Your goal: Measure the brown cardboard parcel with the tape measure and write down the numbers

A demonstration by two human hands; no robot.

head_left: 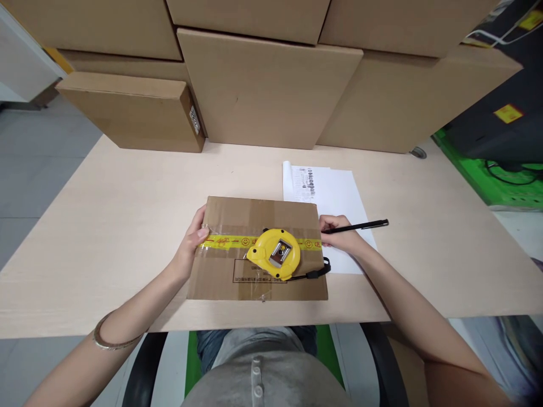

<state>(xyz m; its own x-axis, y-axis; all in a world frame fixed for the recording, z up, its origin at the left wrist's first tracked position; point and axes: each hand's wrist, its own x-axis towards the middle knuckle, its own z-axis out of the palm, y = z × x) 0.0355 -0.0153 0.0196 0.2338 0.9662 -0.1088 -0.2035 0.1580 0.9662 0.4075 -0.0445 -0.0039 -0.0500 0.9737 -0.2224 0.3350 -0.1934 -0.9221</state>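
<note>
A small cardboard box sealed with yellow printed tape sits near the front of the table. On its top lies a yellow tape measure with a black wrist strap. My left hand grips the box's left side, its thumb on the top edge. At the box's right side, my right hand is closed around a black pen, whose rear end points right; the tip is hidden. Under the right hand and partly behind the box lie white paper sheets, one with printed text and a curled left edge.
Large cardboard boxes stand stacked along the back of the table. A slimmer box with a label stands at the back left. At the right are a green surface and dark equipment with cables.
</note>
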